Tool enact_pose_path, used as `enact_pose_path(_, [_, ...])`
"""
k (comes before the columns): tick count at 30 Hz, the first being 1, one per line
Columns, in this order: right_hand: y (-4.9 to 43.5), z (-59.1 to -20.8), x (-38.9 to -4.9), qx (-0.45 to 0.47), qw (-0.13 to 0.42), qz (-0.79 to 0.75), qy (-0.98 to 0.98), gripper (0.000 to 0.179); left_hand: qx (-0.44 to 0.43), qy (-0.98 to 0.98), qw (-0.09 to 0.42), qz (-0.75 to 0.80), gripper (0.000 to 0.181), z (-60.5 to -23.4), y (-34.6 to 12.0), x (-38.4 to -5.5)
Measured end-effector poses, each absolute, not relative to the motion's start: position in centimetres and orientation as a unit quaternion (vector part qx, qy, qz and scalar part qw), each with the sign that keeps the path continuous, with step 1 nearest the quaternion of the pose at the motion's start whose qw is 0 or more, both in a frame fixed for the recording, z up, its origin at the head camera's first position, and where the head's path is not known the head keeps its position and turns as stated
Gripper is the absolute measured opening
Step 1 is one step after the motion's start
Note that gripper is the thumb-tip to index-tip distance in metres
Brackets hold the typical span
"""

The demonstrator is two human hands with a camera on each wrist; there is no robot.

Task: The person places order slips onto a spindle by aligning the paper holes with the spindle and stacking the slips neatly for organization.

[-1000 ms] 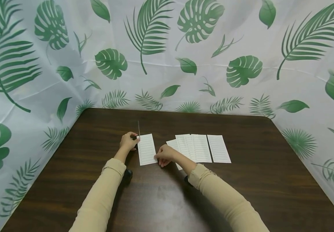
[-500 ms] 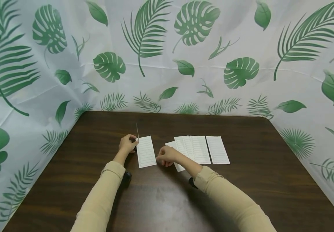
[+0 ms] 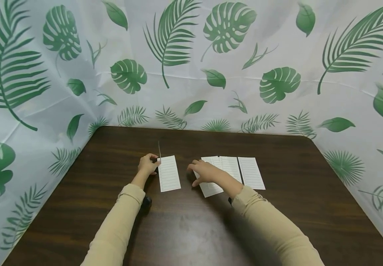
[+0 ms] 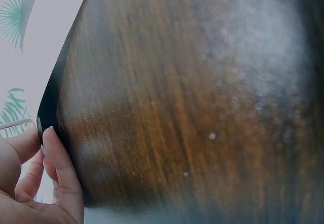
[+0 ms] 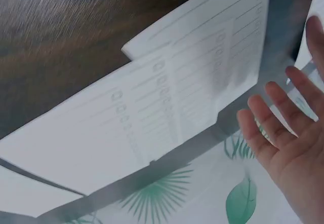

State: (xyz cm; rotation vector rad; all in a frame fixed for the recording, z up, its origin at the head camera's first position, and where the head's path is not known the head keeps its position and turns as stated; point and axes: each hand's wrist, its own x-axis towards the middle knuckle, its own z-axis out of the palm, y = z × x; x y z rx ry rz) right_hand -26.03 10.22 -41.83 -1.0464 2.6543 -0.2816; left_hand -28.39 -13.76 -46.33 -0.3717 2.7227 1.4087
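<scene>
My left hand (image 3: 147, 164) pinches the upper left edge of a white lined checklist sheet (image 3: 169, 174) between thumb and fingertips. A thin upright strip (image 3: 159, 149) rises at the thumb; its kind cannot be made out. In the left wrist view the thumb and forefinger (image 4: 62, 168) meet at the sheet's edge. My right hand (image 3: 208, 173), fingers spread and holding nothing, hovers over the left end of a row of overlapping checklist sheets (image 3: 230, 168). The right wrist view shows these sheets (image 5: 116, 127) with ruled lines and small boxes, beside the open palm (image 5: 298, 153).
One sheet (image 3: 252, 173) lies at the row's right end, a narrow dark gap beside it. The dark wooden table (image 3: 184, 229) stretches around the papers. Behind it and along both sides hangs a white leaf-patterned cloth (image 3: 178, 44).
My right hand has left the single sheet's lower right corner, moved right over the overlapping sheets and spread its fingers. My left hand keeps its hold in about the same place.
</scene>
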Motion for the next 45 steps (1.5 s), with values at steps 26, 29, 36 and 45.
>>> enact_pose_path(26, [10.6, -42.2, -27.4, -0.295, 0.195, 0.021, 0.935, 0.096, -0.128, 0.886, 0.025, 0.444, 0.027, -46.2, -13.7, -28.2])
enact_pose_path(29, [10.9, -42.7, -27.7, -0.318, 0.157, 0.007, 0.935, 0.083, -0.126, 0.888, 0.025, 0.442, 0.027, -46.2, -13.6, -28.1])
enact_pose_path(36, [11.0, -43.9, -27.8, -0.373, 0.013, -0.018, 0.928, 0.040, -0.124, 0.886, 0.029, 0.447, 0.027, -46.4, -13.5, -28.1])
enact_pose_path(45, [10.1, -43.3, -27.2, -0.394, -0.033, -0.070, 0.916, 0.027, -0.122, 0.885, 0.018, 0.449, 0.027, -46.6, -13.6, -28.1])
